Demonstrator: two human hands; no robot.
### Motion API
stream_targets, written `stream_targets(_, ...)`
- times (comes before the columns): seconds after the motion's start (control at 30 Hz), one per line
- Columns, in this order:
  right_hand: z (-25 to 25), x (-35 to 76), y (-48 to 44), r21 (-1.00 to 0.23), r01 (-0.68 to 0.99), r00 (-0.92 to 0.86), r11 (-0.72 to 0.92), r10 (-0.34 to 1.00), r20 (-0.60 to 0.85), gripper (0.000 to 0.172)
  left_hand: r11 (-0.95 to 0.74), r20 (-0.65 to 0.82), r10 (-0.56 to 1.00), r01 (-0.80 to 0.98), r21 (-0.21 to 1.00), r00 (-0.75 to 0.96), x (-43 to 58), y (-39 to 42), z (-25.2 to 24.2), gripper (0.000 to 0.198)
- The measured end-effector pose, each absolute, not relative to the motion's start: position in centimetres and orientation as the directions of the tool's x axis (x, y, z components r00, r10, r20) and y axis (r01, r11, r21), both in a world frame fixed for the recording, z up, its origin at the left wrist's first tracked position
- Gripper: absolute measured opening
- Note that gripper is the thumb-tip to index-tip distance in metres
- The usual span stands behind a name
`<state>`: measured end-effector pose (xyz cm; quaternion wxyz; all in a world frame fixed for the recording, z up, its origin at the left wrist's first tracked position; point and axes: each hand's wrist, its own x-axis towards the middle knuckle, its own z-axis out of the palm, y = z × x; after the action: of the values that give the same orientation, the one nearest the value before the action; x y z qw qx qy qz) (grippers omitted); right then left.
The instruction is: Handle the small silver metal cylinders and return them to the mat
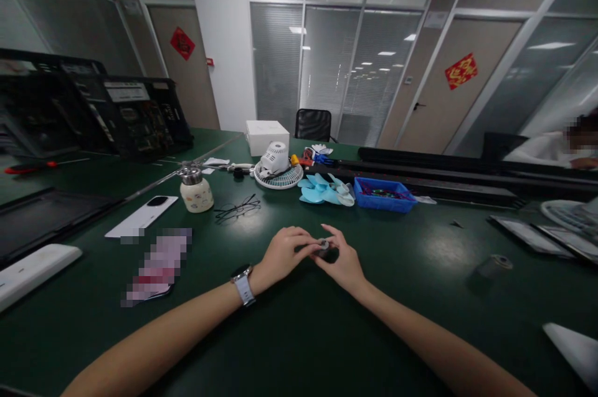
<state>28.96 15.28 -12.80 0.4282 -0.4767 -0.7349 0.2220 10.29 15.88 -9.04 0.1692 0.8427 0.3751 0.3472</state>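
Above the middle of the green table, my left hand (286, 255) and my right hand (344, 261) meet around a small grey round part (323, 245). The fingertips and thumb of my left hand pinch it from the left. My right hand's thumb and fingers curl around it from the other side, with one finger raised. Its exact kind is too small to make out, and the fingers cover much of it. Beyond my hands lie light-blue fan blades (322, 190) and a blue tray (385, 196) of small parts.
A white fan head with its grille (279, 174), glasses (238, 207), a lidded bottle (196, 190) and phones lie ahead and left. At right stands a grey metal cylinder (496, 265). Computer cases (135, 116) occupy the far left. Another person (542, 148) sits at far right.
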Motion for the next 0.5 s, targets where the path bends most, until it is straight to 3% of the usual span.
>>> stream_targets(0.5, -12.6, 29.0, 15.3, -0.686, 0.576, -0.205, 0.443, 0.892, 0.404, 0.058, -0.687, 0.434, 0.719, 0.456, 0.567, 0.544, 12.2, 17.5, -7.8, 0.015)
